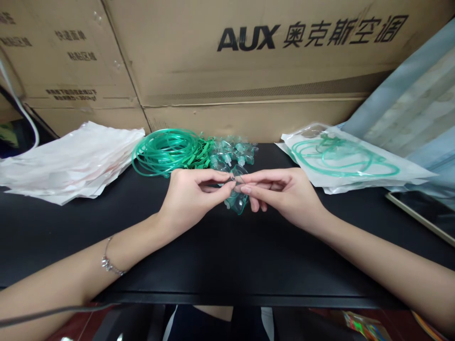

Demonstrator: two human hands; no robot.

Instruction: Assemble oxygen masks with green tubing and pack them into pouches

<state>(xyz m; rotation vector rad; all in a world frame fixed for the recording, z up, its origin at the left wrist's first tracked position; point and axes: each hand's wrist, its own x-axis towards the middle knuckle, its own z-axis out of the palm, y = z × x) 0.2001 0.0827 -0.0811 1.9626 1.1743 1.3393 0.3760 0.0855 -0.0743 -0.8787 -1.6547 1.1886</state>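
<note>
Over the middle of the black table, I hold a small clear-green plastic oxygen mask (237,202) between my two hands. The thumb and index finger of my left hand (192,192) pinch its upper left edge. From the other side, my right hand (289,192) pinches it close by, its lower fingers curled behind. My fingertips cover part of the mask, and the detail between them is too small to make out. Just behind my hands lie a heap of similar clear masks (236,150), a bunch of green elastic straps (202,151) and coiled green tubing (163,151).
White packaging bags (67,161) are stacked at the left. At the right, a bag with green tubing (344,156) lies on more packaging. A phone (426,208) rests near the right edge of the black table (227,265). A large cardboard box (249,71) stands behind.
</note>
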